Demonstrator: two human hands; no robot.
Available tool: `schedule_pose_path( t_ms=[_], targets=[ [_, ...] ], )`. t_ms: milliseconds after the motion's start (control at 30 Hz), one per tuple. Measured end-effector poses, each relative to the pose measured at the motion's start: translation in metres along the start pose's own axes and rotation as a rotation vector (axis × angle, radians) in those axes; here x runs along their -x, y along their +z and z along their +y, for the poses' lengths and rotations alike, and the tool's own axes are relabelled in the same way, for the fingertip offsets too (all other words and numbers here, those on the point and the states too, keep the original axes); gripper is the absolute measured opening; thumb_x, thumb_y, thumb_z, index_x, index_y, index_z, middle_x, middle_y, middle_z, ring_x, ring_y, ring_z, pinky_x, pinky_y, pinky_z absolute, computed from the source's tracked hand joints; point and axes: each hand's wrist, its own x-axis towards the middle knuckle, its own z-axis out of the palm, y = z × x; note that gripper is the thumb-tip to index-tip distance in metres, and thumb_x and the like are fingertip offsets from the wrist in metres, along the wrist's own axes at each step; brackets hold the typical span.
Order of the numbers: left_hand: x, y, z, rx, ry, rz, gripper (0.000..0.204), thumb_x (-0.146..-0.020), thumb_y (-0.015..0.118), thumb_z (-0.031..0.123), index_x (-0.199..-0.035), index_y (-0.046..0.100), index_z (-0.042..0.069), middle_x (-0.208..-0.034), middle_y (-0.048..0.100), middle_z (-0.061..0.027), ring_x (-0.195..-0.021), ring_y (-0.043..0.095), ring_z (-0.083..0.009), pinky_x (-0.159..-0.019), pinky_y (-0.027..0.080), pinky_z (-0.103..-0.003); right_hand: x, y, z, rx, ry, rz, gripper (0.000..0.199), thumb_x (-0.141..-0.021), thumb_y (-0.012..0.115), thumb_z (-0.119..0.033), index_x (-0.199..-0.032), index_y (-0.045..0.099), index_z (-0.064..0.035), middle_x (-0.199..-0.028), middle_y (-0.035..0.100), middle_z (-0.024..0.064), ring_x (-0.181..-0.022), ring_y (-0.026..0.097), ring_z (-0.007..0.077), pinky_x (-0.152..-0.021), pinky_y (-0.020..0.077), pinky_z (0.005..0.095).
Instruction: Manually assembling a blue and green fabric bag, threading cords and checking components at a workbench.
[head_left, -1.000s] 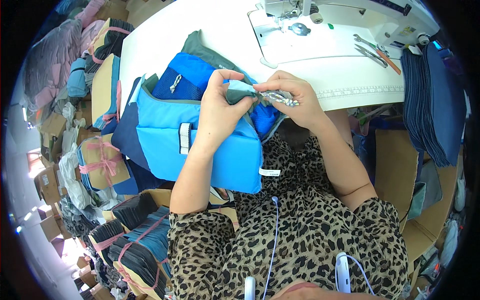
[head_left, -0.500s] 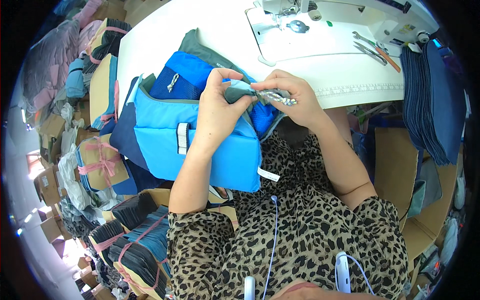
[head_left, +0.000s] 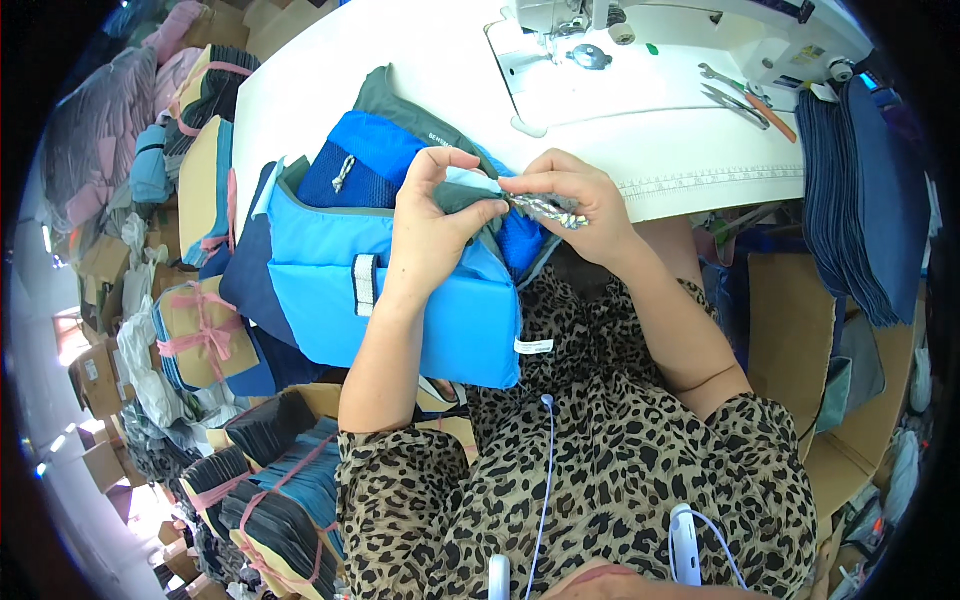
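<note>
A blue fabric bag [head_left: 400,340] with grey-green trim lies over the table's near edge, spreading toward my lap. My left hand [head_left: 430,220] pinches a folded grey-green and light blue edge of it between thumb and fingers. Close beside it, my right hand [head_left: 580,205] grips the same edge together with a speckled cord [head_left: 548,208], whose looped end sticks out below the fingers. A second short cord [head_left: 343,173] hangs on the dark blue mesh pocket [head_left: 375,176]. A white label [head_left: 534,347] sticks out from the bag's lower right corner.
A sewing machine [head_left: 590,50] stands at the back of the white table [head_left: 300,90]. Pliers or snips [head_left: 738,104] and a wrench [head_left: 722,76] lie at its right. Stacked navy panels [head_left: 865,200] hang off the right edge. Tied fabric bundles [head_left: 207,330] and a cardboard box [head_left: 790,330] flank me.
Both hands stay on the folded edge. My left fingers have spread a little, showing more of the light blue layer, and the cord end has shifted slightly down and left.
</note>
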Motion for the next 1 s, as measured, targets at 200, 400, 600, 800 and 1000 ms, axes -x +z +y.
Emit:
schedule_pose_path(
  t_ms=[200, 400, 600, 800, 1000],
  targets=[
    [0.001, -0.003, -0.003, -0.097, 0.069, -0.042, 0.031, -0.066, 0.073, -0.004, -0.09, 0.055, 0.004, -0.088, 0.058, -0.0034, -0.082, 0.055, -0.0102, -0.071, 0.045, -0.024, -0.002, 0.001, -0.001, -0.053, 0.004, 0.018, 0.037, -0.073, 0.057, 0.008, -0.105, 0.067, -0.0092, -0.084, 0.058, 0.0033, -0.077, 0.056, 0.0126, -0.066, 0.0444, 0.023],
    [0.0, -0.001, -0.002, 0.105, -0.064, -0.047, 0.027, -0.067, 0.074, -0.004, -0.085, 0.056, 0.005, -0.082, 0.06, -0.0007, -0.073, 0.053, -0.0069, -0.065, 0.044, -0.021, -0.002, 0.003, 0.001, -0.02, 0.014, 0.026, 0.033, -0.076, 0.057, 0.006, -0.104, 0.068, -0.0093, -0.083, 0.058, 0.0035, -0.076, 0.056, 0.0122, -0.065, 0.0446, 0.0227],
    [-0.005, 0.002, -0.012, 0.11, -0.018, 0.062, 0.027, -0.067, 0.073, -0.005, -0.082, 0.053, 0.005, -0.08, 0.06, -0.0004, -0.074, 0.054, -0.0063, -0.064, 0.045, -0.02, -0.005, 0.003, -0.002, -0.021, 0.104, 0.062, 0.032, -0.078, 0.056, 0.004, -0.104, 0.067, -0.0091, -0.083, 0.057, 0.0035, -0.075, 0.055, 0.0105, -0.064, 0.0433, 0.0218],
    [-0.001, 0.0, -0.008, 0.173, -0.043, 0.014, 0.027, -0.069, 0.072, -0.006, -0.087, 0.053, 0.005, -0.082, 0.059, -0.0005, -0.076, 0.055, -0.0064, -0.066, 0.045, -0.02, -0.002, 0.002, -0.001, -0.111, 0.094, 0.028, 0.032, -0.078, 0.055, 0.004, -0.105, 0.066, -0.0078, -0.083, 0.055, 0.003, -0.075, 0.054, 0.0107, -0.065, 0.0437, 0.0222],
    [0.004, -0.006, 0.005, 0.293, -0.158, -0.084, 0.027, -0.077, 0.064, -0.004, -0.102, 0.055, 0.004, -0.09, 0.058, -0.0008, -0.083, 0.055, -0.0075, -0.072, 0.045, -0.021, -0.001, 0.007, -0.001, -0.233, 0.181, 0.147, 0.023, -0.076, 0.057, 0.003, -0.096, 0.065, -0.0049, -0.084, 0.058, 0.0044, -0.075, 0.054, 0.0121, -0.065, 0.0438, 0.0235]
  ],
)
